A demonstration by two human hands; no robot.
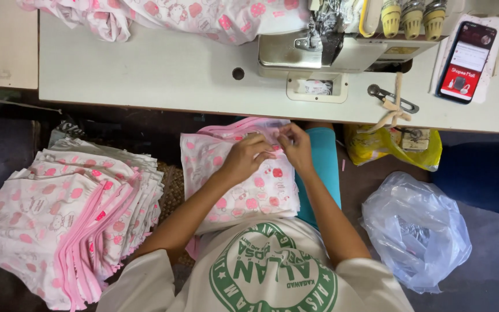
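Pink-printed fabric piece (244,185) lies across the person's lap, below the front edge of the sewing table (145,69), white with pink motifs and a pink bound edge along its top. Both hands meet at that top edge. The left hand (245,157) is curled nearly closed, fingertips pinching the pink edging; the right hand (297,145) is likewise closed to a pinch on the same edge, just beside and touching the left. My reading is that the step in hand is fingering or aligning the edge seam, done off the machine. A next move would call for a steady pinch from both hands so the layers do not slip apart.

Largest to smallest among the rest: the table carries a heap of the same printed cloth (163,17) at its far side, an overlock sewing machine (330,40) with thread cones (412,17) on top, and a phone (466,60) with a lit screen at the far right. A large stack of finished pieces (64,214) sits at the person's left. At the right on the floor, a clear plastic bag (417,228) lies crumpled, its contents hard to tell, perhaps only folds. A yellow plastic bag (376,147) hangs under the table edge with a small box-like thing at its mouth; what else it holds is hidden
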